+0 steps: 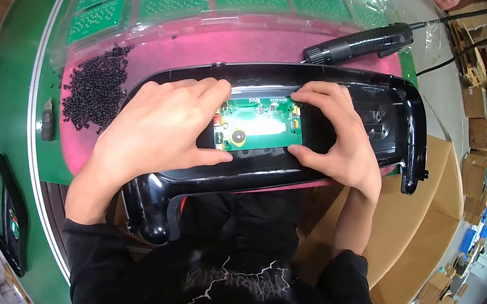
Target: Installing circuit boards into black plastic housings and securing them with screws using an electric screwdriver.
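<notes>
Covering green circuit board [262, 127] edges, both hands; seating apparently unclear.

Black long sleeves, bare hands, a printed black top

The person wears a black long-sleeved top; the sleeves are pushed back to just above the wrists, leaving both forearms partly uncovered. The left hand [160, 125] and the right hand [339, 137] are bare: no gloves, rings, watch or wrist strap show. Across the chest of the top runs a pale grey print of jagged, lightning-like lines over darker, faded lettering (too blurred and folded to make out). The fabric looks soft and matte, creased at the cuffs and across the front.
</notes>
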The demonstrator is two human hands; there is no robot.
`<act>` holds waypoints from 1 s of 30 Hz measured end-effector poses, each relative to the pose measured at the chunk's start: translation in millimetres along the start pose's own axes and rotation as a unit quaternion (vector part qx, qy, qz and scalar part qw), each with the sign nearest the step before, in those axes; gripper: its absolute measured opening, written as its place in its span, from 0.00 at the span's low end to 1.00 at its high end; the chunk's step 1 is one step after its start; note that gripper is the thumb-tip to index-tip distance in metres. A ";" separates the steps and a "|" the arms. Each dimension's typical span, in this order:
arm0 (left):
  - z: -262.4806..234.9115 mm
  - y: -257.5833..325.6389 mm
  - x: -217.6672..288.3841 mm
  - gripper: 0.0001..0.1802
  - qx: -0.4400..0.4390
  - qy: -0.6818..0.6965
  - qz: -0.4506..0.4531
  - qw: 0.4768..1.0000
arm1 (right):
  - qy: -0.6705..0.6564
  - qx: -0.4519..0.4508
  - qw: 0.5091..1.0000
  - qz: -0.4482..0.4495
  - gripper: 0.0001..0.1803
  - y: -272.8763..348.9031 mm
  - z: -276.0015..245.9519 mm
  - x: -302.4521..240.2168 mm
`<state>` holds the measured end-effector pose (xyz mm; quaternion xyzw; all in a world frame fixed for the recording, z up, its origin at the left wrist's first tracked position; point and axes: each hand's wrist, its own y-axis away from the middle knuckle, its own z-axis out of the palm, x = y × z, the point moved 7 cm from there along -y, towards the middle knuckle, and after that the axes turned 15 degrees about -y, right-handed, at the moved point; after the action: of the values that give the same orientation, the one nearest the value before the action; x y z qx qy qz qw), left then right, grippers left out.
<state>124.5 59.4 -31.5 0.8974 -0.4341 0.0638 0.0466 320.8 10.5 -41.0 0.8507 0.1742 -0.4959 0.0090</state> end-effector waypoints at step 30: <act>-15.7 24.0 1.1 0.35 0.044 -0.013 0.019 0.999 | 0.038 -0.025 0.999 0.009 0.39 1.8 4.0 -25.7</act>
<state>105.2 45.8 -15.1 0.8908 -0.4487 0.0719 0.0003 306.6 0.6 -21.5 0.8697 0.1791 -0.4591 0.0280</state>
